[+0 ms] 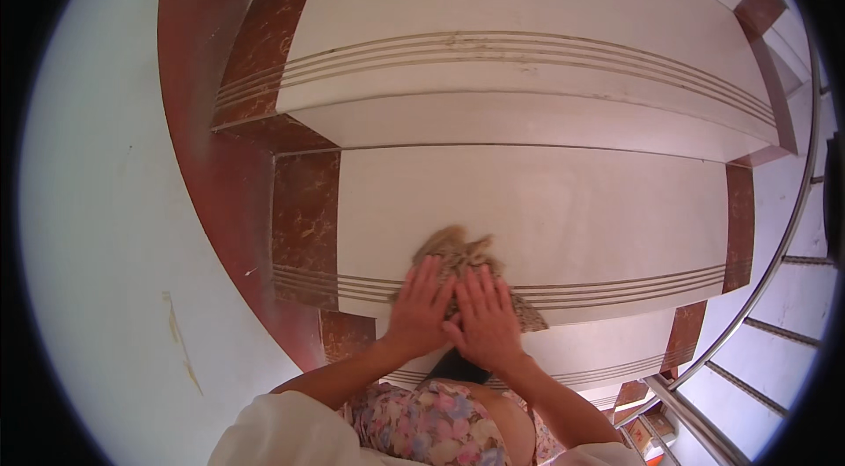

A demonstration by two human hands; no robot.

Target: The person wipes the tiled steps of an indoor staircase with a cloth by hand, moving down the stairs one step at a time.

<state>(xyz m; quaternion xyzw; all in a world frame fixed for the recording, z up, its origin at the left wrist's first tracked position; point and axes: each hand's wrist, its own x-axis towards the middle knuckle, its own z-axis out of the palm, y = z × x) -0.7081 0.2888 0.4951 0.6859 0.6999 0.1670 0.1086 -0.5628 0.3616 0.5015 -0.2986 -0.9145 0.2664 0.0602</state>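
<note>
Both hands lie flat on a brownish rag [466, 259] that is bunched on a white stair step [563, 211]. The left hand [421, 308] is spread wide, palm down, fingers pointing up the stairs, and covers the near left part of the rag. The right hand [484, 318] lies just beside it, also open and flat, its inner edge touching or slightly overlapping the left hand; it presses on the rag's near right part. Neither hand is curled round the cloth, so they rest on it rather than grip it.

The rag sits at the front edge of the step, across the grooved anti-slip strips [616, 286] that run along that edge. A frayed, lighter tuft sticks out beyond the fingertips, and a corner of the cloth pokes out to the right of the right hand, over the step's nose. What the cloth is made of is hard to tell at this distance; it looks coarse and woven.

Left of the rag, the step ends in a reddish-brown marble border [304, 220], and beyond that is a pale wall [106, 228]. Right of the rag, past the step's far end, a curved metal handrail [775, 264] runs down. Above the rag the next steps rise. Below the hands, a floral garment [431, 426] shows.
</note>
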